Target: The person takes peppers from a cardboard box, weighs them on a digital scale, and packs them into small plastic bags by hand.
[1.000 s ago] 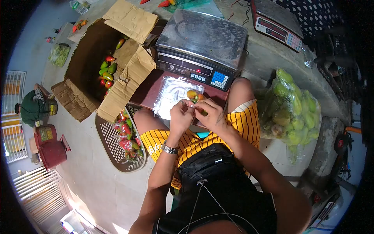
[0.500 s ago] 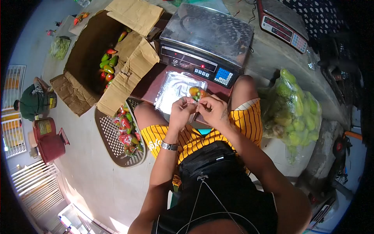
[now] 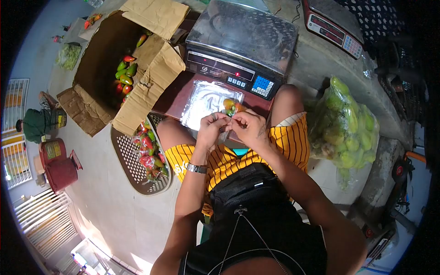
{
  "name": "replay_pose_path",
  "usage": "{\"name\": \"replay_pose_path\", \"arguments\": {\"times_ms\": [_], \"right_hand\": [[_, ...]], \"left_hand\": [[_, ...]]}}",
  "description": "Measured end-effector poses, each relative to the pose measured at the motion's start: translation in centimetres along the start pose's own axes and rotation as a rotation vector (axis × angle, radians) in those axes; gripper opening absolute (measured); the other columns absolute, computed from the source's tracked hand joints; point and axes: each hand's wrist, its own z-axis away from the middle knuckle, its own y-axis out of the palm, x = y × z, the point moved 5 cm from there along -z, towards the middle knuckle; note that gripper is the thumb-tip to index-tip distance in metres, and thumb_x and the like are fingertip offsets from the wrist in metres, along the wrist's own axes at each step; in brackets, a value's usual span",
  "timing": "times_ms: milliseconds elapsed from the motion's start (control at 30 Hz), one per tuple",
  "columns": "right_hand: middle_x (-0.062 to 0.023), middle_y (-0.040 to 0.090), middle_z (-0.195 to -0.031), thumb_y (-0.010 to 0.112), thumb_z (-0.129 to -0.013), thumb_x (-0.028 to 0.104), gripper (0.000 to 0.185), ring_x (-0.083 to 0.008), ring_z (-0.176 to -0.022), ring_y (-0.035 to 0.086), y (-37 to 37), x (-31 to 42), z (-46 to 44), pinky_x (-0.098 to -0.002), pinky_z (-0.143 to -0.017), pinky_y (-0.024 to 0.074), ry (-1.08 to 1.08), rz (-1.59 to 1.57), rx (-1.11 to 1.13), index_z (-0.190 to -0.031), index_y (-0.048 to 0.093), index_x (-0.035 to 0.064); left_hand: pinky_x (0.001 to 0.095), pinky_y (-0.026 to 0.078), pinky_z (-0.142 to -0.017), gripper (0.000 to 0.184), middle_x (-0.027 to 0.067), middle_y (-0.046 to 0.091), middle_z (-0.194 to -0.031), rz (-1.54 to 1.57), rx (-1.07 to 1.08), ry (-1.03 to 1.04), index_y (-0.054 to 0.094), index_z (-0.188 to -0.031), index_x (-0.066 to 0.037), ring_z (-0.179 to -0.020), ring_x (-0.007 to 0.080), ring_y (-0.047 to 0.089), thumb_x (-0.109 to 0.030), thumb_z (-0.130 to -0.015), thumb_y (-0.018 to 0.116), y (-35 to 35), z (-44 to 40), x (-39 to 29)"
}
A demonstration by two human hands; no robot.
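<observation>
My left hand (image 3: 212, 130) and my right hand (image 3: 250, 128) meet over my lap, fingers pinched on the neck of a small clear bag. Orange, yellow and green peppers (image 3: 232, 106) fill that bag, just beyond my fingertips. Beneath them lies a stack of clear plastic bags (image 3: 201, 103) on a dark red surface (image 3: 176, 98). Behind it stands a scale (image 3: 243, 36) with a blue keypad. An open cardboard box (image 3: 151, 87) at the left holds red and green peppers (image 3: 126, 79).
A basket (image 3: 130, 165) with bagged peppers (image 3: 149, 153) sits on the floor at the left. A large bag of green vegetables (image 3: 346, 130) is at the right. A second scale (image 3: 332, 32) stands at the back right. Far left are a person (image 3: 37, 123) and red containers (image 3: 59, 169).
The view has shifted slightly. Both hands stay together at the bag's neck, and the fingers have moved a little closer together.
</observation>
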Motion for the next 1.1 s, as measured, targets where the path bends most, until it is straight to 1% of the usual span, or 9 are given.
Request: {"name": "replay_pose_path", "arguments": {"times_ms": [200, 367, 600, 667, 767, 867, 967, 1067, 1100], "right_hand": [[-0.0163, 0.074, -0.090, 0.074, -0.084, 0.003, 0.014, -0.0268, -0.077, 0.075, -0.2, -0.4, -0.1, -0.0337, -0.068, 0.0585, -0.022, -0.010, 0.024, -0.096, 0.072, -0.0028], [-0.0194, 0.077, -0.093, 0.071, -0.087, 0.002, 0.015, -0.0272, -0.085, 0.078, -0.3, 0.4, -0.1, -0.0341, -0.074, 0.0599, 0.062, -0.033, 0.078, -0.101, 0.071, -0.0052], [-0.0145, 0.078, -0.091, 0.074, -0.088, 0.003, 0.017, -0.0199, -0.084, 0.078, 0.4, -1.3, 0.3, -0.0296, -0.076, 0.0591, 0.137, -0.105, 0.037, -0.103, 0.074, -0.0029], [-0.0147, 0.078, -0.091, 0.074, -0.087, 0.002, 0.016, -0.0203, -0.085, 0.078, 0.3, -1.3, 0.2, -0.0292, -0.075, 0.0589, 0.135, -0.103, 0.030, -0.103, 0.074, -0.0018], [-0.0168, 0.076, -0.090, 0.071, -0.087, 0.002, 0.014, -0.0275, -0.082, 0.076, 0.0, -0.8, 0.1, -0.0347, -0.074, 0.0591, 0.103, -0.082, 0.031, -0.100, 0.070, -0.0031], [-0.0116, 0.072, -0.090, 0.075, -0.084, 0.000, 0.016, -0.0237, -0.077, 0.074, 0.0, -0.7, 0.2, -0.0332, -0.071, 0.0569, -0.044, -0.021, -0.012, -0.099, 0.071, -0.0003], [-0.0107, 0.067, -0.089, 0.074, -0.082, -0.002, 0.016, -0.0248, -0.073, 0.070, -0.4, 0.8, 0.2, -0.0345, -0.069, 0.0564, -0.343, 0.128, -0.113, -0.097, 0.069, -0.0004], [-0.0110, 0.066, -0.090, 0.074, -0.082, -0.002, 0.014, -0.0269, -0.072, 0.070, -0.6, 1.6, 0.4, -0.0350, -0.067, 0.0569, -0.354, 0.164, -0.133, -0.095, 0.069, 0.0004], [-0.0114, 0.066, -0.089, 0.074, -0.082, -0.002, 0.013, -0.0279, -0.072, 0.070, -0.5, 1.3, 0.3, -0.0353, -0.066, 0.0569, -0.269, 0.129, -0.104, -0.094, 0.069, 0.0002]], "left_hand": [[0.0291, 0.060, -0.085, 0.012, 0.0128, 0.071, -0.098, 0.036, 0.013, -0.031, 0.067, -0.099, 0.008, -0.086, 0.0190, 0.071, 0.007, -0.096, 0.056, 0.3, 0.2, -0.4], [0.0306, 0.063, -0.078, 0.009, 0.0154, 0.070, -0.095, 0.082, -0.072, -0.084, 0.067, -0.097, 0.010, -0.082, 0.0229, 0.072, 0.008, -0.093, 0.058, -0.1, 0.2, -0.2], [0.0288, 0.064, -0.070, 0.009, 0.0168, 0.070, -0.095, 0.152, -0.127, -0.110, 0.067, -0.097, 0.012, -0.081, 0.0264, 0.074, 0.008, -0.090, 0.061, -0.4, -0.1, 0.5], [0.0268, 0.063, -0.070, 0.010, 0.0167, 0.071, -0.095, 0.207, -0.110, -0.221, 0.067, -0.098, 0.011, -0.083, 0.0258, 0.075, 0.007, -0.091, 0.062, -1.3, -1.0, 1.8], [0.0243, 0.061, -0.069, 0.010, 0.0157, 0.071, -0.095, 0.307, -0.065, -0.265, 0.068, -0.099, 0.008, -0.085, 0.0240, 0.075, 0.004, -0.091, 0.063, -1.5, -1.4, 3.0], [0.0239, 0.060, -0.070, 0.010, 0.0143, 0.072, -0.098, 0.360, -0.040, -0.254, 0.068, -0.100, 0.006, -0.087, 0.0222, 0.074, 0.003, -0.091, 0.065, -1.5, -1.3, 3.7], [0.0254, 0.060, -0.072, 0.009, 0.0131, 0.072, -0.099, 0.344, -0.062, -0.222, 0.068, -0.099, 0.005, -0.085, 0.0206, 0.073, 0.003, -0.090, 0.067, -1.2, -1.4, 3.9], [0.0262, 0.060, -0.073, 0.009, 0.0126, 0.072, -0.097, 0.347, -0.080, -0.187, 0.068, -0.099, 0.005, -0.083, 0.0198, 0.072, 0.004, -0.090, 0.069, -1.1, -1.5, 4.1], [0.0264, 0.060, -0.072, 0.009, 0.0125, 0.072, -0.096, 0.354, -0.079, -0.175, 0.068, -0.098, 0.005, -0.082, 0.0196, 0.072, 0.004, -0.089, 0.069, -1.0, -1.5, 4.1]]}}
